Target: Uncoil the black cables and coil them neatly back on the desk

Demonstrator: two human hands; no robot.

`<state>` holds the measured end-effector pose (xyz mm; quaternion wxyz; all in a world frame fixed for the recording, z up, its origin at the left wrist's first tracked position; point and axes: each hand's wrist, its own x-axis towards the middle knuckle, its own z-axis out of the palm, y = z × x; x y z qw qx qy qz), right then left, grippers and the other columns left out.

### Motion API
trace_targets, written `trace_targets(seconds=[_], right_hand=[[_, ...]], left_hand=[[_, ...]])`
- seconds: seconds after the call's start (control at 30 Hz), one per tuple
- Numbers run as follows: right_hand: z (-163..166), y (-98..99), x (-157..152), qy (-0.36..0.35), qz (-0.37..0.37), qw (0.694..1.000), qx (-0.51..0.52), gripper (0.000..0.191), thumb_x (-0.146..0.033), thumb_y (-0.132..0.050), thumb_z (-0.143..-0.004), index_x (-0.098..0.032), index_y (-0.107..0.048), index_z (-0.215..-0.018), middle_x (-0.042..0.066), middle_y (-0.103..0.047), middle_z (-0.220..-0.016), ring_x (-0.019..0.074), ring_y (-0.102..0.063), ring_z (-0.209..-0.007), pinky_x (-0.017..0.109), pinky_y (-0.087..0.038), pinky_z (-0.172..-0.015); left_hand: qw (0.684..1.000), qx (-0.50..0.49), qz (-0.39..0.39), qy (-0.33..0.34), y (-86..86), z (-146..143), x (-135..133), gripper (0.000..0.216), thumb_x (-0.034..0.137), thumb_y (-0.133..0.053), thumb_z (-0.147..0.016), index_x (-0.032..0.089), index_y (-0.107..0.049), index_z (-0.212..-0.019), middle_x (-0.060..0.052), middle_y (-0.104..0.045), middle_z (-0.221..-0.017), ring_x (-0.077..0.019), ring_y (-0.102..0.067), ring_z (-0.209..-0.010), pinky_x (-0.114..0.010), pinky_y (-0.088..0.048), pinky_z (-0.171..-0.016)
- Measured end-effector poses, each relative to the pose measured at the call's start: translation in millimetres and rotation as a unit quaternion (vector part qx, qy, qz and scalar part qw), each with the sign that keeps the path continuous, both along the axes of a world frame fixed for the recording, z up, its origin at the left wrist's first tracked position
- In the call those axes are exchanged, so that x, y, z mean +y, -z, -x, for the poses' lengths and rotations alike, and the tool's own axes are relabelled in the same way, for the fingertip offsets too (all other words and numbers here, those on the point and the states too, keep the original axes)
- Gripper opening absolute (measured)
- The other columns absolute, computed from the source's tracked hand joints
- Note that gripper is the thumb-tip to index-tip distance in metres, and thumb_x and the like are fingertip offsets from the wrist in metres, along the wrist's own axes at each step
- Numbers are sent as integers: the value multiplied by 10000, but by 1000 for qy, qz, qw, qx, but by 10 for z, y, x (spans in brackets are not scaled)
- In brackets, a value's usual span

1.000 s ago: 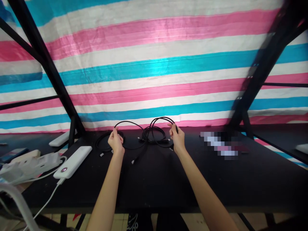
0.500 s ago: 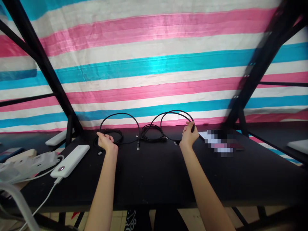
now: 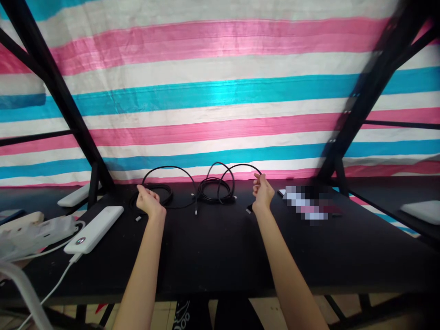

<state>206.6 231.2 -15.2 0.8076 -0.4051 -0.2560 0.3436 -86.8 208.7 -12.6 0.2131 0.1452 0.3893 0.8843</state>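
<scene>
My left hand (image 3: 148, 201) is closed on a thin black cable (image 3: 169, 167), which arches up from it and drops to a small metal plug (image 3: 195, 212) near the middle. My right hand (image 3: 263, 191) pinches another stretch of black cable, rising in a loop (image 3: 242, 165) to its left. Between the hands lies a coiled black cable (image 3: 215, 199) with small plug ends. A second coil (image 3: 161, 195) rests just behind my left hand. Metal connectors lie beside each wrist, one at the left (image 3: 138, 218) and one at the right (image 3: 249, 211).
A white power bank (image 3: 94, 229) with a white cord lies at the left, beside a white power strip (image 3: 37, 233). A blurred-out flat item (image 3: 305, 204) lies right of my right hand. Black frame posts (image 3: 62, 96) flank the black table (image 3: 206, 256); a striped sheet hangs behind.
The loops by my right hand have shrunk and dropped toward the middle coil, and the black end that stuck out of its fingers no longer shows. My left hand keeps its hold.
</scene>
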Motion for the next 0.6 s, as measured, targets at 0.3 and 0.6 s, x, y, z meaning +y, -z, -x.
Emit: trace_targets(seconds=[0.3,0.6], right_hand=[[-320,21,11,142,19,984,110,413,-546,-393,-880,-170,-564,-877,-57,-376,-645,30,-237,-403,185,-157,-335],[-385,-31,-24,185,-14,974,130,386,-545,-310,-908,-214,-508,-883,-49,-368,-660,45,-347,-430,171,-206,-337]], left_hand=[[994,-53,21,-89,102,200,88,393,555,-351,-872,221,-317,-668,117,-213,-463,-44,-169,-328,-200,-118,-318],[992,-62,4,-106,101,287,109,312,445,-242,-943,226,-308,-730,92,-197,-535,-65,-166,-365,-224,-131,-351]])
